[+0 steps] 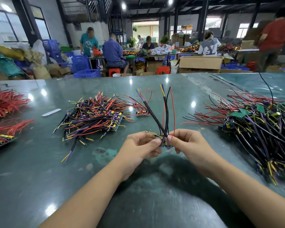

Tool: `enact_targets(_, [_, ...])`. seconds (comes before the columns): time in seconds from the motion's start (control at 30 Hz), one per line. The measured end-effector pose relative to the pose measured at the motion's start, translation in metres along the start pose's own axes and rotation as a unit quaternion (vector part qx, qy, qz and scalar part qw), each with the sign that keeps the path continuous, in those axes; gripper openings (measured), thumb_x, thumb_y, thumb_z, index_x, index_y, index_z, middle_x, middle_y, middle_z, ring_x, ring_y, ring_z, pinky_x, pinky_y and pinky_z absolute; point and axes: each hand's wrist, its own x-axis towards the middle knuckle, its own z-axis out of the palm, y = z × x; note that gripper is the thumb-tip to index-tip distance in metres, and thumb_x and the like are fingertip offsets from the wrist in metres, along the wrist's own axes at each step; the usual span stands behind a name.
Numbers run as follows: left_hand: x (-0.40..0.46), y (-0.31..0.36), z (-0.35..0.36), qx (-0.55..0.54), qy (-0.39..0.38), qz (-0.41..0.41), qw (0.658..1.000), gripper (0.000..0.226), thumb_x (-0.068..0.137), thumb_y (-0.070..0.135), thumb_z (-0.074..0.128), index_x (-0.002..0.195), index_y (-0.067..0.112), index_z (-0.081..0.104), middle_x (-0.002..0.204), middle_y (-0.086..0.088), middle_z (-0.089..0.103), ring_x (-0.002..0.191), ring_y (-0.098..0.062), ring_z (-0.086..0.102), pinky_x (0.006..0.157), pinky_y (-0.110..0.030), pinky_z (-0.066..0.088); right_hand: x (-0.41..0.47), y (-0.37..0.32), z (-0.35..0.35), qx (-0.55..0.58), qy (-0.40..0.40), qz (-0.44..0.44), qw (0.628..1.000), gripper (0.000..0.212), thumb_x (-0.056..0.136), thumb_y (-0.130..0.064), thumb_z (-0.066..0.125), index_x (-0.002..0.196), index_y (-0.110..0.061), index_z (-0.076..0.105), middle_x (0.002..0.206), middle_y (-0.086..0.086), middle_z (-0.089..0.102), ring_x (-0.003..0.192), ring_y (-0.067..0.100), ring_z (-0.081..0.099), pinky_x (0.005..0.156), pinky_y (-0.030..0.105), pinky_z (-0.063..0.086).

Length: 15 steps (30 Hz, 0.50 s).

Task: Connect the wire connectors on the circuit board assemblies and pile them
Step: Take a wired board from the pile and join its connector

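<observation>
A small circuit board is pinched between both hands, left hand and right hand, above the table's near edge. Its wires are pointed up and away.

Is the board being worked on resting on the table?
No: both the left hand and right hand hold the circuit board assembly above the table.
</observation>
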Motion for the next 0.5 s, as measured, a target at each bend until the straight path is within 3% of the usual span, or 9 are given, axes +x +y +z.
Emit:
enact_targets(0.23, [0.0027,-0.0029,-0.0015,-0.011,0.01,-0.012,1.0,0.016,0.088,0.0,0.06,0.089,0.013,0.069,0.082,-0.002,0.074,0.075,-0.012,0.069,0.067,-0.021,0.055,-0.001,0.0012,0.0017,0.003,-0.006,0.006,1.0,0.017,0.086,-0.004,0.063,0.073,-0.014,0.067,0.061,-0.005,0.066,0.056,0.004,0.056,0.056,0.016,0.046])
enact_targets(0.5, [0.0031,-0.0007,-0.0076,-0.043,-0.017,-0.013,0.999,0.032,0.085,-0.001,0.062,0.076,0.025,0.077,0.083,-0.001,0.074,0.078,-0.01,0.068,0.074,-0.024,0.057,-0.0011,0.0018,0.0022,0.019,-0.038,0.003,0.999,0.013,0.089,-0.003,0.058,0.079,-0.007,0.065,0.072,0.006,0.063,0.062,0.007,0.054,0.065,0.017,0.047])
